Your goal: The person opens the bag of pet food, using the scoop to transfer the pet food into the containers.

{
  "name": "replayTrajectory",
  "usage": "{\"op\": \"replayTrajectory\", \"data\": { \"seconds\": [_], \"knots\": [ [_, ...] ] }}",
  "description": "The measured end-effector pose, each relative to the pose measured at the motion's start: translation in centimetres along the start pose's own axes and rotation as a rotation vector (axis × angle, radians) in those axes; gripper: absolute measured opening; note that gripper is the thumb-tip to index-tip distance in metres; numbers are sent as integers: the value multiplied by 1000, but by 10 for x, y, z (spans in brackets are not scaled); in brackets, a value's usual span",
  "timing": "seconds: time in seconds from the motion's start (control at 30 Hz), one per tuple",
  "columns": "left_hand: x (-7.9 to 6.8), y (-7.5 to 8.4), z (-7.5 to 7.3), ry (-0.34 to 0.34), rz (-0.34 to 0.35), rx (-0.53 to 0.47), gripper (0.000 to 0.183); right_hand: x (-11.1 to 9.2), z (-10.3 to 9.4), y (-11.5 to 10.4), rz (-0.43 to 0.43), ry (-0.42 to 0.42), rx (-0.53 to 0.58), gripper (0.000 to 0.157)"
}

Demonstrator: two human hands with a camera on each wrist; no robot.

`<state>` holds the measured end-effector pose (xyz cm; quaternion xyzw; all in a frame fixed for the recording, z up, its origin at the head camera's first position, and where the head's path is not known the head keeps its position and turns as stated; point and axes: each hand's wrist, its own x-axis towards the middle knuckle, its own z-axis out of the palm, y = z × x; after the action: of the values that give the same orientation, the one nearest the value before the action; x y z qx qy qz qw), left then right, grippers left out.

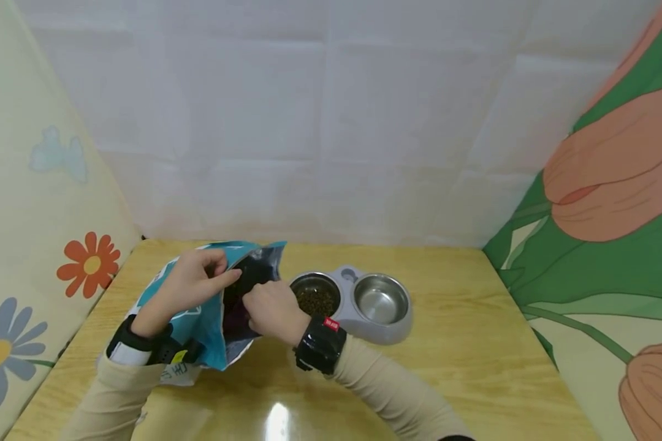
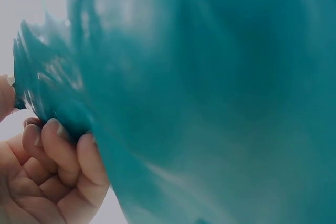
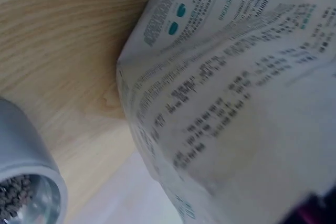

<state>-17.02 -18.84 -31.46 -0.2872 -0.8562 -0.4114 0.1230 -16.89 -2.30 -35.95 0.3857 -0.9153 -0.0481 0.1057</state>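
Observation:
A large teal and white pet food bag [image 1: 209, 327] lies tilted at the left of the table, its foil-lined mouth facing right. My left hand [image 1: 195, 278] grips the upper left rim, thumb at the opening; in the left wrist view its fingers [image 2: 60, 153] curl against the teal film. At the opposite side of the mouth is my right hand [image 1: 276, 309], its fingers curled and partly hidden inside. Whatever they may hold is out of sight. In the right wrist view, the bag's printed white side [image 3: 220, 108] fills much of the frame.
Right of the bag stands a grey double pet feeder [image 1: 358, 321]. Brown kibble [image 1: 315, 302] lies in its left steel bowl; the right steel bowl [image 1: 382, 300] shows a bare bottom. The wooden table [image 1: 463, 343] meets a white cloth wall [image 1: 320, 122] at the back.

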Motion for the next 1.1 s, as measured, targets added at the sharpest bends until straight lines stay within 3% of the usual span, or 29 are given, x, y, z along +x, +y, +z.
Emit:
{"op": "replayTrajectory", "data": {
  "seconds": [0.4, 0.8, 1.1],
  "knots": [
    [1, 2, 0, -9, -4, -20, 39, -5, 1, 5, 61, 19, 62, 20],
    [2, -1, 1, -2, -9, 2, 38, -29, -9, 17, 105, 7, 17, 18],
    [1, -1, 0, -8, -25, 11, 39, -57, -1, 36, 101, 145, 147, 32]
  ]
}}
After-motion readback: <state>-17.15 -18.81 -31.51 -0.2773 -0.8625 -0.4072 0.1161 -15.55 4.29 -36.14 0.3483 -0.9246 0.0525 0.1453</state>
